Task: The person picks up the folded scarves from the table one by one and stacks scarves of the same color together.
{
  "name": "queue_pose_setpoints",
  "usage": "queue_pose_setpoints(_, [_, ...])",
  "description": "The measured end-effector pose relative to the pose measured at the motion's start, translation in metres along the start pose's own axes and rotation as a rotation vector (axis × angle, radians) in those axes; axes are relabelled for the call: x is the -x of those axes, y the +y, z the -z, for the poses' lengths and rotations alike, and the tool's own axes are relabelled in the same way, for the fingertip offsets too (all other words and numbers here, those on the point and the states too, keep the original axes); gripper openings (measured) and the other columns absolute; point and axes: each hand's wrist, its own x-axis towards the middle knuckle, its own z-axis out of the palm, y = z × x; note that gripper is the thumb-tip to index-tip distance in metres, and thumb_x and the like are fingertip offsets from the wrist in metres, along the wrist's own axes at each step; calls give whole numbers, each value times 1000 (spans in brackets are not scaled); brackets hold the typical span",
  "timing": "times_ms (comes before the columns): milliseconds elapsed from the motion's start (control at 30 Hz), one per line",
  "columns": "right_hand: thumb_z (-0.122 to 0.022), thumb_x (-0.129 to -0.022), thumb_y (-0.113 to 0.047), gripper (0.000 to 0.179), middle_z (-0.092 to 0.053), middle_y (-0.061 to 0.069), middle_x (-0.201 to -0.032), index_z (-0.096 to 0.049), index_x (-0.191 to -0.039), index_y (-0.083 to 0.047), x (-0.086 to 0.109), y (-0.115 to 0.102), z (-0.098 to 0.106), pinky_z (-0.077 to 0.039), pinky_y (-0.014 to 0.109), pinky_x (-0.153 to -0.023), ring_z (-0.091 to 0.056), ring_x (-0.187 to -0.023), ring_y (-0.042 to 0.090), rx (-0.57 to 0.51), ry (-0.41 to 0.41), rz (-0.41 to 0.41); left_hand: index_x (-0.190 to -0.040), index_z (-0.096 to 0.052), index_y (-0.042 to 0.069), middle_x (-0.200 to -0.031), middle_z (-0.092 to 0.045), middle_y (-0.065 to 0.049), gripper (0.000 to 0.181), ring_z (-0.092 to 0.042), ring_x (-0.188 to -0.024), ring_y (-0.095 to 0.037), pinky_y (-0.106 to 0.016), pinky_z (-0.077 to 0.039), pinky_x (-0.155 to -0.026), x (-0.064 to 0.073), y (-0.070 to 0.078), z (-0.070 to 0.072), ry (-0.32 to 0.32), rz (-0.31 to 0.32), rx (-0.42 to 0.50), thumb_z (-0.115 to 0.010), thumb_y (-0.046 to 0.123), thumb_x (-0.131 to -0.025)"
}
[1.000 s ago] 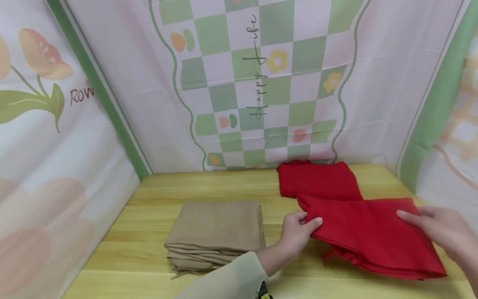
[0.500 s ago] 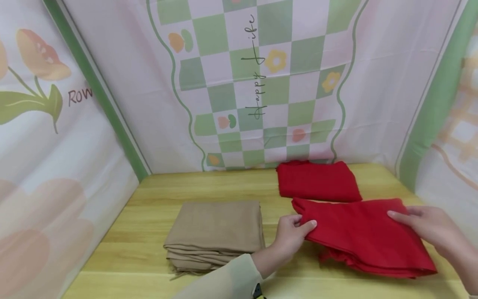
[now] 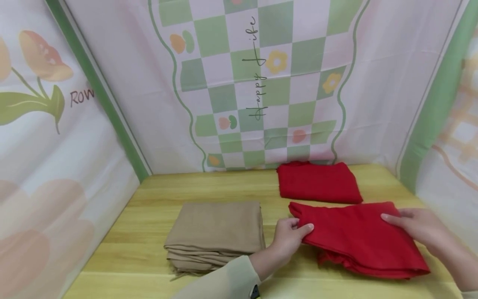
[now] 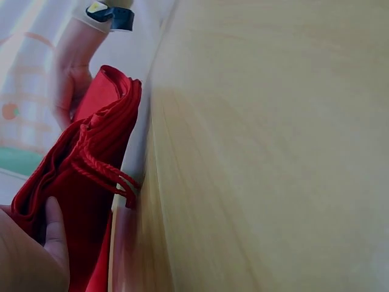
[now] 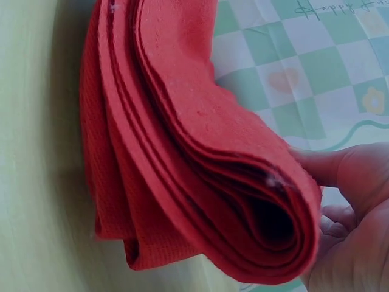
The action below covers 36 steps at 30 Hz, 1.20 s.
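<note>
Head view: left hand (image 3: 286,240) and right hand (image 3: 421,229) are pinching the nearer red cloth (image 3: 354,236), easing it leftward, apparently still positioning it.

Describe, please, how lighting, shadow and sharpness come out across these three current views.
Head: soft, even light, with a faint shadow on the yellowish wooden tabletop beneath the held, folded red woven cloth; left wrist: dimmer, with the far, bare right hand looking soft; right wrist: cloth edges fairly crisp, the green-and-white checkered fabric backdrop paler and softer.
</note>
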Motion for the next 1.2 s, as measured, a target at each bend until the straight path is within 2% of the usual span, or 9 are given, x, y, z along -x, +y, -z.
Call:
queue_pose_setpoints(100, [-58, -97, -39, 69, -62, 31, -106, -48, -121, 26, -2, 1, -2, -48, 34, -67, -60, -88, 27, -7, -20, -2, -99, -73, 2, -77, -71, -5, 15, -69, -73, -17, -31, -57, -67, 0, -2, 2, 1, 1, -9, -75, 8, -85])
queue_pose_setpoints(433, [-58, -97, -40, 70, -61, 32, -108, -48, -122, 25, -5, 2, -5, -47, 34, -69, -60, -92, 32, -5, -46, -3, -97, -73, 3, -76, -71, -5, 12, -69, -72, -16, -29, -57, -65, -1, -6, 6, -6, 17, -29, -74, 7, -86])
queue_pose_setpoints(700, [-59, -96, -40, 69, -63, 28, -106, -51, -120, 24, -8, 3, -8, -47, 32, -68, -58, -85, 18, -17, -37, 0, -98, -73, 2, -75, -70, -4, 14, -68, -70, -14, -27, -56, -63, -3, -8, 8, -3, 4, -40, -74, 7, -86])
queue_pose_setpoints(1000, [-58, -96, -41, 72, -61, 31, -108, -48, -121, 25, -11, 6, -9, -48, 33, -69, -59, -88, 24, -26, -55, -14, -95, -73, 4, -72, -69, -2, 11, -66, -66, -11, -25, -54, -58, -5, -11, 11, 2, -1, -87, -74, 9, -86])
queue_pose_setpoints(1200, [-58, -96, -42, 72, -60, 32, -109, -47, -122, 26, -14, 8, -10, -48, 33, -69, -59, -90, 27, -23, -67, -14, -101, -72, 1, -74, -69, -2, 18, -66, -68, -12, -26, -54, -60, -7, -12, 13, 2, 20, -129, -75, 10, -85])
